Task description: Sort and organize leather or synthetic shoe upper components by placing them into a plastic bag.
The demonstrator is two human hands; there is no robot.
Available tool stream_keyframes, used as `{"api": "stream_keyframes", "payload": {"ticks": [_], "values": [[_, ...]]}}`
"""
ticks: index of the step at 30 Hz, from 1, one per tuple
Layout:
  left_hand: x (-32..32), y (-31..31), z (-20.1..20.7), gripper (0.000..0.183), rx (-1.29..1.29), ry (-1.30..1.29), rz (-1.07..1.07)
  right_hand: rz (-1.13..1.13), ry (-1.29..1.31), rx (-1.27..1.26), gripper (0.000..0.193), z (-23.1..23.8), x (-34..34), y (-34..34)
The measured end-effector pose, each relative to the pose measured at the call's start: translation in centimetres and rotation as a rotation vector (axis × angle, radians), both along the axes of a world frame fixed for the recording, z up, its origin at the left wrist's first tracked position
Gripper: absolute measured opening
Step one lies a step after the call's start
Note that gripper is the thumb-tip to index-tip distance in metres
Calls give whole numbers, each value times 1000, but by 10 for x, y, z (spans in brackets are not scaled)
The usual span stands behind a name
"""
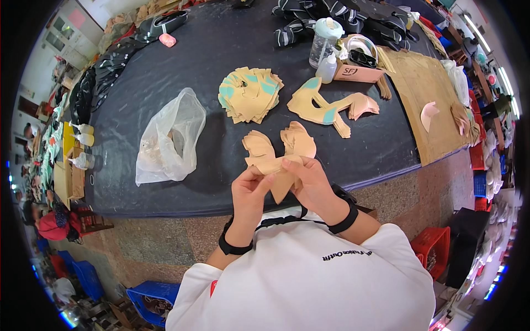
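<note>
Close to the table's near edge, my left hand and my right hand pinch a tan, flat cut piece between thumbs and fingers. Its lower end tapers to a point between the hands. Just beyond my fingers lie two fanned stacks of similar tan pieces, a left stack and a right stack. Farther off is a round, fanned pile of tan pieces with teal patches. To its right rests a curved stack with teal marks, beside a pinkish fanned stack.
A translucent plastic bag lies left on the dark table. At the back right stand a clear jug, a white squeeze bottle and a cardboard box. A brown cardboard sheet covers the right end.
</note>
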State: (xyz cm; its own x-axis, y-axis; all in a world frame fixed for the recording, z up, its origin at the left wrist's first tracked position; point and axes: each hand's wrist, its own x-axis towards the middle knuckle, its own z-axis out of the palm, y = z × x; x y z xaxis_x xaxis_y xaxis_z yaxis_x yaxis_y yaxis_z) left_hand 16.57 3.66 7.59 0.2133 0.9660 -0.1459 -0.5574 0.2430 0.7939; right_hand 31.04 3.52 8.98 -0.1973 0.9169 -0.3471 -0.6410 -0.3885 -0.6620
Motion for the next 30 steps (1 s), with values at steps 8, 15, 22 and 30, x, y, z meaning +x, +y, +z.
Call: {"api": "stream_keyframes", "payload": {"ticks": [8, 15, 22, 30], "values": [[1, 1, 0, 23, -28, -74, -36, -36, 190, -154, 20, 21, -7, 1], [0, -1, -9, 19, -83, -72, 16, -207, -4, -121, 17, 9, -14, -3], [6, 4, 4, 22, -138, -102, -47, -275, -123, 66, 19, 1, -20, -4], [7, 5, 0, 23, -157, -82, -87, -287, 40, -27, 17, 0, -15, -5]]}}
